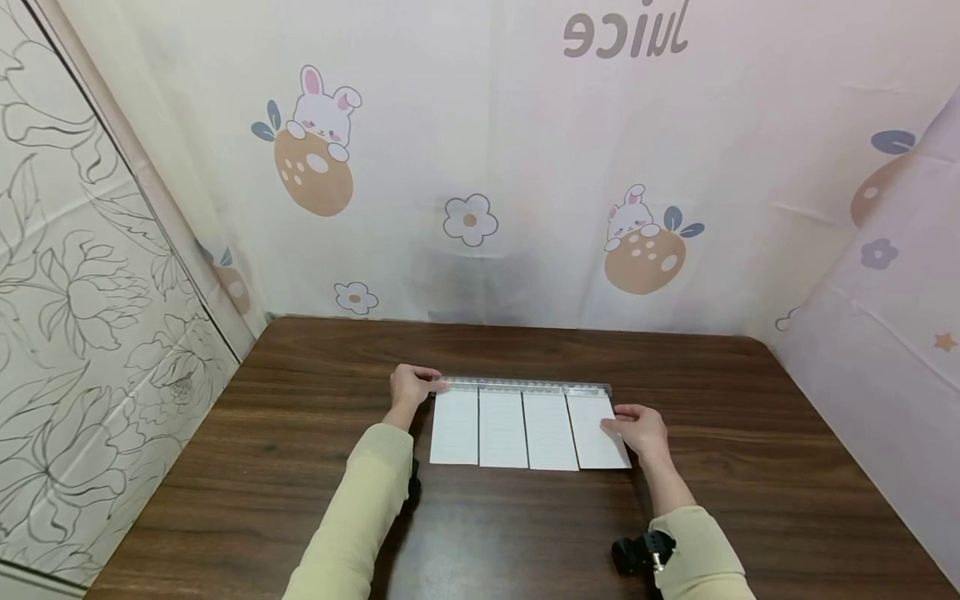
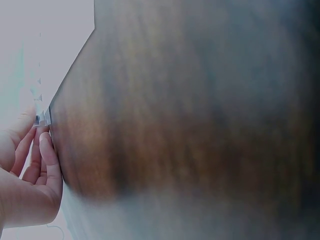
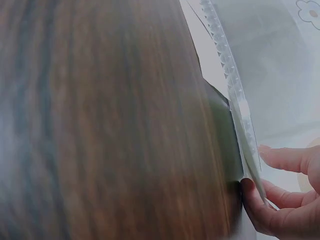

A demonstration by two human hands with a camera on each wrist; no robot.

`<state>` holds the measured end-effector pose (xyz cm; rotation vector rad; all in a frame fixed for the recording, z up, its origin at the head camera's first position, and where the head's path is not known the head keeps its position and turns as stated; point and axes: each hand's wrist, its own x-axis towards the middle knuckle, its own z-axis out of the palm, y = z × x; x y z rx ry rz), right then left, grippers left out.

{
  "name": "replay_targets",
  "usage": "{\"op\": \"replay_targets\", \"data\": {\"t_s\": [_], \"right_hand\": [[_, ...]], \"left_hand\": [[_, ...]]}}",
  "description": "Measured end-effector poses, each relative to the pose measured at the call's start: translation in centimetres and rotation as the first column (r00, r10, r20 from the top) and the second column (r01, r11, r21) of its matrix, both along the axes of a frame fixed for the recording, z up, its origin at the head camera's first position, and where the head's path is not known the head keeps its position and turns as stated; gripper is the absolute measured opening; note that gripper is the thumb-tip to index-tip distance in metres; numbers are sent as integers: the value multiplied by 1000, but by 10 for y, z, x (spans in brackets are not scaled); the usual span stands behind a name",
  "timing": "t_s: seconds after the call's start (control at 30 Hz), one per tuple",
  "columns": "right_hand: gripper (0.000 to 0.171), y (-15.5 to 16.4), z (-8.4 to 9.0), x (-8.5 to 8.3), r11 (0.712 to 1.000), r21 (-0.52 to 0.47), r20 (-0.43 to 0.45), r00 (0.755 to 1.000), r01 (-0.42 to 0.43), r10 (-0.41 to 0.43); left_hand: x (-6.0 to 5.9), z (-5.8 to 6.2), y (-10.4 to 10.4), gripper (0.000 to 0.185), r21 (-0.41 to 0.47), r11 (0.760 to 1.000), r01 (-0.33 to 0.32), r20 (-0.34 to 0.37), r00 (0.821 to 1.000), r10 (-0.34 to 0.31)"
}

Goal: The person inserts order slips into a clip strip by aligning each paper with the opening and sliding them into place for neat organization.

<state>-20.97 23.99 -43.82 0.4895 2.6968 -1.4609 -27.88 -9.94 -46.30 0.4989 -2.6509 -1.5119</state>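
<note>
My left hand [image 1: 409, 386] pinched the clear plastic binding strip [image 1: 525, 387] at its left end; my right hand [image 1: 639, 428] gripped the rightmost white lined paper sheet [image 1: 595, 431] below it.

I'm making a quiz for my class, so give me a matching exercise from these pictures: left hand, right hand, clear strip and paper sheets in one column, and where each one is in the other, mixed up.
Things:
1. left hand
2. right hand
3. clear strip
4. paper sheets

Places:
A. side by side in a row on the brown table
B. at the right edge of the rightmost sheet
C. along the far edge of the sheets
D. pinching the strip's left end

Pairs: 1-D, 2-B, 3-C, 4-A
</note>
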Motion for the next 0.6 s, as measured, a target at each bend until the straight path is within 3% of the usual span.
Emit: {"op": "replay_targets", "data": {"t_s": [0.33, 0.5, 0.6], "right_hand": [[40, 9, -1, -1, 999, 34, 3, 1000, -27, 27], [42, 14, -1, -4, 985, 148, -38, 995, -83, 89], [44, 17, 0, -5, 962, 243, -72, 986, -126, 148]], "left_hand": [[-2, 3, -2, 18, -44, 999, 25, 14, 1000, -24], [1, 8, -1, 20, -125, 987, 100, 31, 995, -97], [4, 13, -1, 24, -201, 966, 165, 23, 986, -164]]}}
